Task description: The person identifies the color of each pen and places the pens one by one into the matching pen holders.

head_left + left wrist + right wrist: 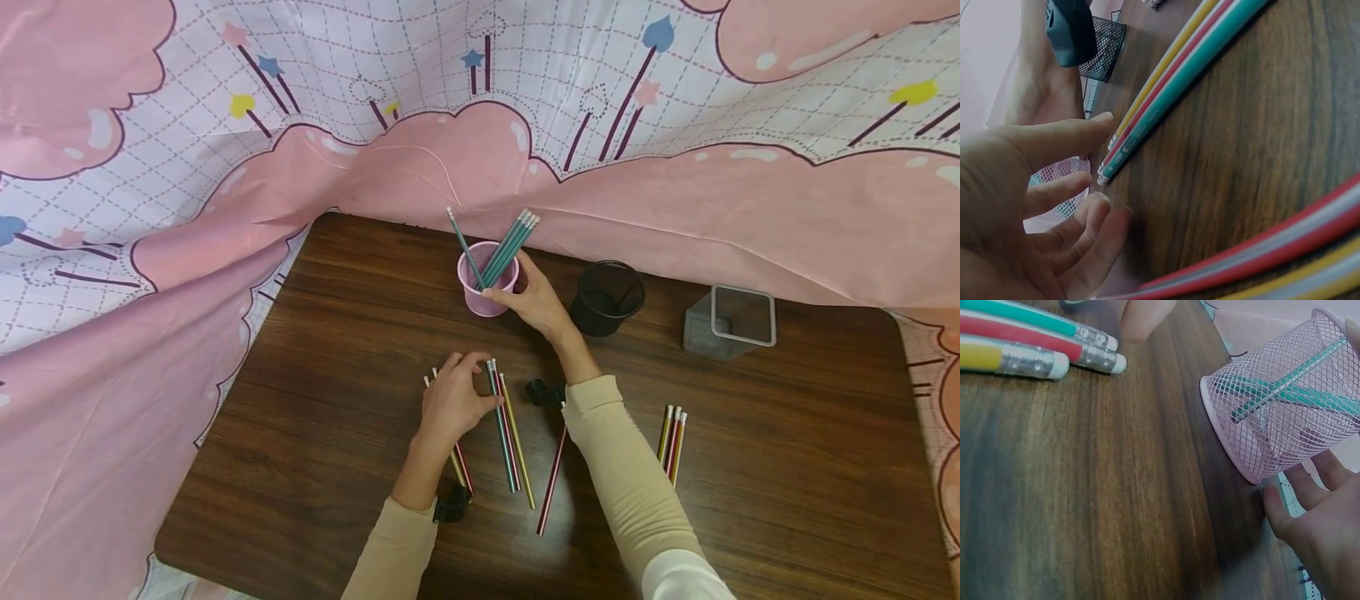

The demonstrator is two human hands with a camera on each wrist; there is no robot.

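Note:
My right hand [536,300] holds the pink mesh pencil cup [483,307], its thumb at the near rim and its fingers round the side. Several teal pencils [512,247] lean right inside the cup; one teal pencil [460,235] leans left. My left hand [450,400] hovers, fingers loosely bent, beside the eraser ends of a loose teal pencil [1172,97], a red pencil [1166,84] and a yellow pencil [1157,75]. Its thumb and fingers stand apart, gripping nothing visible. Partly hidden under that hand lie a red striped pencil [465,471] and a yellow one.
Right of the pink cup stand a black mesh cup [596,321] and a silver mesh holder [701,329]. One red striped pencil [552,479] lies by the right forearm. Three more pencils [672,442] lie further right. A patterned cloth [420,179] hangs behind the table.

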